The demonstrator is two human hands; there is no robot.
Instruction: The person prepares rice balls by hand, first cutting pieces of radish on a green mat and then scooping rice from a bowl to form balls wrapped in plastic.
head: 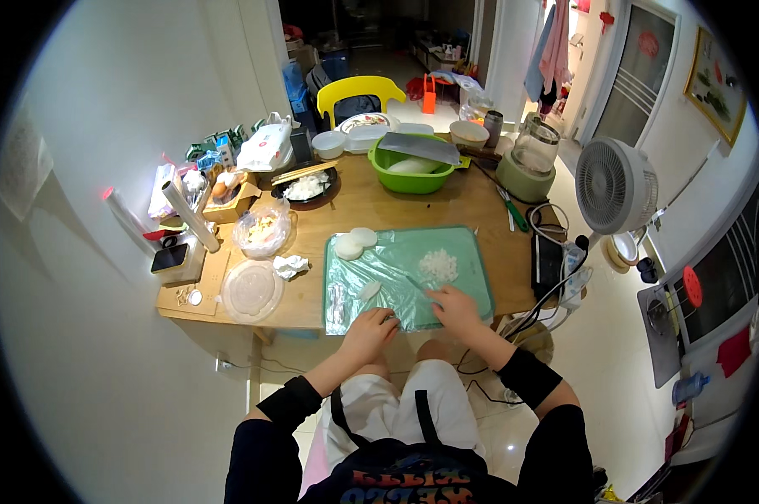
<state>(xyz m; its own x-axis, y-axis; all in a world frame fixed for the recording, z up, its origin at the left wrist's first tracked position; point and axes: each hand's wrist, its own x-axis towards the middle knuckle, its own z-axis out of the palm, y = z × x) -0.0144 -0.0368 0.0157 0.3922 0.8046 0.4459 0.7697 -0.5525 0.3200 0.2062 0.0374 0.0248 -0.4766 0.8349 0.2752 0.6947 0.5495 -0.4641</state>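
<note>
A green cutting board (411, 242) covered with clear plastic film lies at the near edge of the wooden table. My left hand (372, 331) rests with curled fingers at the board's near edge; whether it holds anything is not clear. Over the right part of the board is my right hand (458, 312), its fingers at what looks like a small knife (415, 285) with the blade pointing up and left. Finely diced white pieces (439, 266) form a pile above that hand. Round white slices (349, 246) overlap at the board's upper left, and cut white slices (370, 290) lie above my left hand.
Left of the board are crumpled tissue (291, 266), a clear plastic lid (252, 291) and a bagged bowl (262, 230). Behind stand a black plate of white shreds (306, 188) with chopsticks and a green basin (411, 181). Green-handled scissors (516, 215), cables and a fan (615, 186) are at right.
</note>
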